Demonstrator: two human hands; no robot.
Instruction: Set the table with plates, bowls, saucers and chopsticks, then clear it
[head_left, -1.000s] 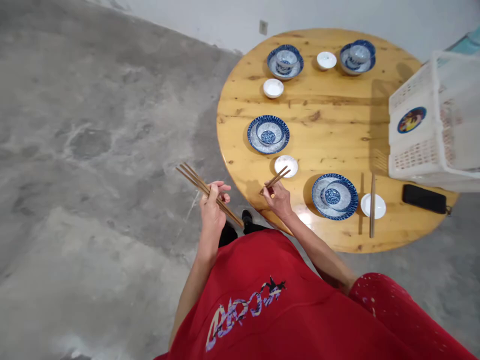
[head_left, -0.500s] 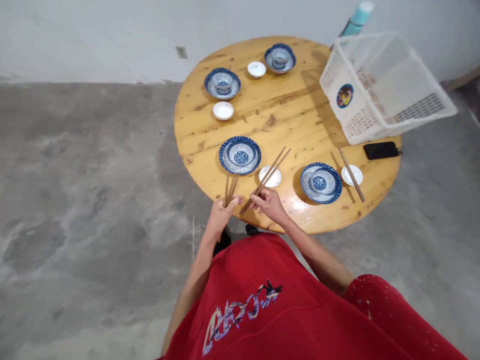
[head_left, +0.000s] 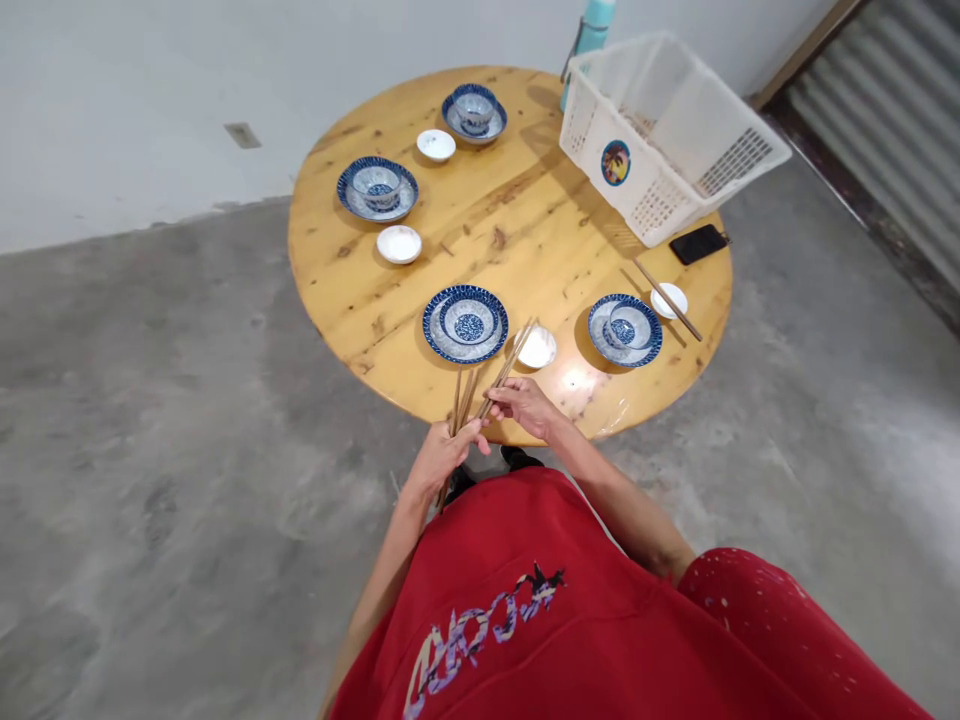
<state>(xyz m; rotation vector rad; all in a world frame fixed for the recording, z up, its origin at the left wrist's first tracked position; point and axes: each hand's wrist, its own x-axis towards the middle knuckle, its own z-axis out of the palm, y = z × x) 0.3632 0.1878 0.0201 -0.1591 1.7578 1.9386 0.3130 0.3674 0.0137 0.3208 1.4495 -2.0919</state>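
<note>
My left hand (head_left: 442, 455) is closed round a bundle of wooden chopsticks (head_left: 460, 398) that point up toward the table edge. My right hand (head_left: 523, 405) pinches a pair of chopsticks (head_left: 511, 359); their tips lie over a small white dish (head_left: 538, 348). Both hands are close together at the near edge of the round wooden table (head_left: 525, 225). Just beyond them sits a blue patterned bowl on a plate (head_left: 465, 323).
A second blue bowl and plate (head_left: 625, 328) stands to the right, beside a white dish with chopsticks across it (head_left: 667, 298). Two more place settings (head_left: 377, 187) (head_left: 473, 110) lie at the far side. A white plastic basket (head_left: 664, 130) and a black phone (head_left: 697, 243) occupy the right.
My left hand swung its chopstick bundle from out over the floor in to the table edge. My right hand's pair now points over the white dish. The view has turned right.
</note>
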